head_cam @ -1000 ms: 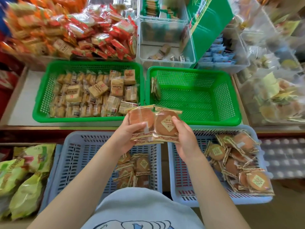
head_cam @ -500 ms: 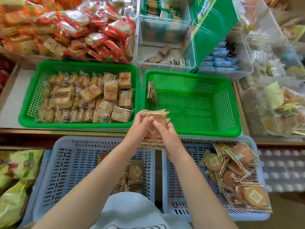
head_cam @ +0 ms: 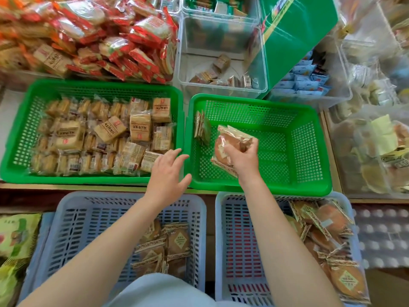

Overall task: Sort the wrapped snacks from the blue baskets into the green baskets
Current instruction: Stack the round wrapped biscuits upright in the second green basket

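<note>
My right hand [head_cam: 244, 159] grips a small stack of round brown wrapped cakes [head_cam: 230, 144] inside the right green basket [head_cam: 309, 138]. A few wrapped cakes [head_cam: 201, 127] stand on edge against that basket's left wall. My left hand [head_cam: 169, 173] hovers with fingers spread and nothing in it, over the gap between the two green baskets. The left green basket [head_cam: 20, 138] is full of square beige wrapped snacks [head_cam: 110, 134]. The left blue basket [head_cam: 73, 224] holds several wrapped cakes [head_cam: 168, 244]. More round cakes [head_cam: 327, 244] fill the right half of the right blue basket [head_cam: 239, 240].
Red wrapped snacks [head_cam: 106, 38] are piled behind the left green basket. A clear bin [head_cam: 221, 56] and a tilted green box [head_cam: 294, 34] stand behind the right one. Clear bins of snacks [head_cam: 376, 140] line the right side. Green bags [head_cam: 15, 240] lie at the lower left.
Both hands held the cakes together above the blue baskets. Now my right hand alone has carried them forward into the right green basket, and my left hand has let go.
</note>
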Tool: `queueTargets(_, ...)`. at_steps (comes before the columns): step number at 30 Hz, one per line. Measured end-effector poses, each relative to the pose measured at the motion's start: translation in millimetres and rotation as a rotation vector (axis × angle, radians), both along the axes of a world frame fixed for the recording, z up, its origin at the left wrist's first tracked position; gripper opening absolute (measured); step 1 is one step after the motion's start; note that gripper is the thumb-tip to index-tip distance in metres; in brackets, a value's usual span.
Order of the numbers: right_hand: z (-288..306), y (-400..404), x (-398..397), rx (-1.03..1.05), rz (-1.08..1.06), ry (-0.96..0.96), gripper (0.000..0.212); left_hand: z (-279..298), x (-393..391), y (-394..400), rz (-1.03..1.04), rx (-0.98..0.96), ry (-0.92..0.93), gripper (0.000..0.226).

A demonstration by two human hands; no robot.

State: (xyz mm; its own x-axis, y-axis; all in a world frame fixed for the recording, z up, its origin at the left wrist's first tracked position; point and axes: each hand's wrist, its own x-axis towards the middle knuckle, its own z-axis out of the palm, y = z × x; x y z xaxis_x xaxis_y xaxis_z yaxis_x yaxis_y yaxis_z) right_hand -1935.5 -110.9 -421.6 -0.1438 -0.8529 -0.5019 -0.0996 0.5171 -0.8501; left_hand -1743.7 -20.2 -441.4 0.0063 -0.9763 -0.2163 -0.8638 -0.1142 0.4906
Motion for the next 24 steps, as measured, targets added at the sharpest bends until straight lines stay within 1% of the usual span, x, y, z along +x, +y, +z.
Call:
queueTargets(2, -13, -3, 13, -0.075, 0.034, 0.116, 0.063, -11, 3, 3, -0.047, 0.024, -0.045, 0.068)
queueTargets(4, -29, 0, 23, -0.128, 0.1, 0.244, 0.06, -18, 4, 5, -0.078, 0.034, -0.073, 0.079)
queueTargets(5, -35, 2, 26, -0.126, 0.164, 0.284, 0.06, -21, 5, 5, -0.086, 0.039, -0.078, 0.082)
queueTargets(7, -42, 6, 28, -0.051, 0.351, 0.349, 0.065, -26, 6, 6, -0.089, 0.033, -0.082, 0.082)
queueTargets(9, -40, 6, 24, 0.077, 0.496, 0.34, 0.075, -27, 7, 6, -0.087, 0.017, -0.079, 0.081)
queueTargets(10, -38, 4, 22, 0.127, 0.528, 0.313, 0.08, -28, 7, 5, -0.09, 0.01, -0.08, 0.08)
queueTargets(15, -28, -12, 15, 0.319, 0.571, 0.17, 0.108, -30, 7, 6, -0.094, 0.004, -0.091, 0.08)
queueTargets(17, -27, -15, 19, 0.343, 0.559, 0.119, 0.107, -30, 7, 6, -0.092, 0.001, -0.091, 0.08)
queueTargets(18, -28, -16, 22, 0.338, 0.577, 0.145, 0.109, -30, 6, 7, -0.092, -0.001, -0.093, 0.08)
queueTargets(21, -38, -14, 31, 0.335, 0.662, 0.291, 0.126, -30, 6, 7, -0.093, -0.003, -0.09, 0.08)
queueTargets(22, -43, -13, 32, 0.338, 0.643, 0.3, 0.125, -29, 6, 6, -0.092, -0.004, -0.086, 0.08)
queueTargets(24, -51, -12, 31, 0.333, 0.569, 0.284, 0.116, -29, 7, 6, -0.097, 0.004, -0.089, 0.08)
